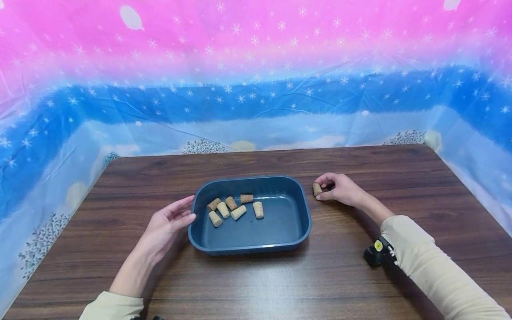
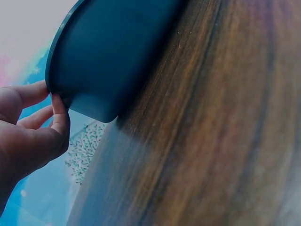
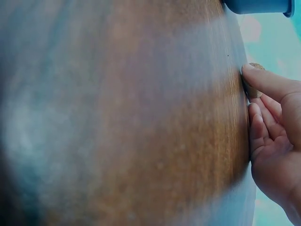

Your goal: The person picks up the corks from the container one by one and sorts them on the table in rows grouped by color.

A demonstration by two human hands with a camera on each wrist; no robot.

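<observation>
A dark blue-grey rectangular tray (image 1: pixel 250 251) with raised walls sits on the wooden table. Several corks (image 1: pixel 238 212) lie inside it, mostly toward its left half. My left hand (image 1: pixel 166 226) is at the tray's left end, its thumb and fingertips touching the outside of the rim; in the left wrist view those fingers (image 2: pixel 59 117) meet the tray's edge. To the right of the tray, my right hand (image 1: pixel 343 190) pinches one cork (image 1: pixel 317 190) between thumb and fingers, low over the tabletop. In the right wrist view the thumb partly hides this cork (image 3: pixel 256 93).
The brown wood-grain table (image 1: pixel 256 289) extends around the tray on all sides. Behind it hangs a pink and blue snowflake-patterned cloth (image 1: pixel 256 98). A black wrist device (image 1: pixel 378 253) is strapped at the right sleeve.
</observation>
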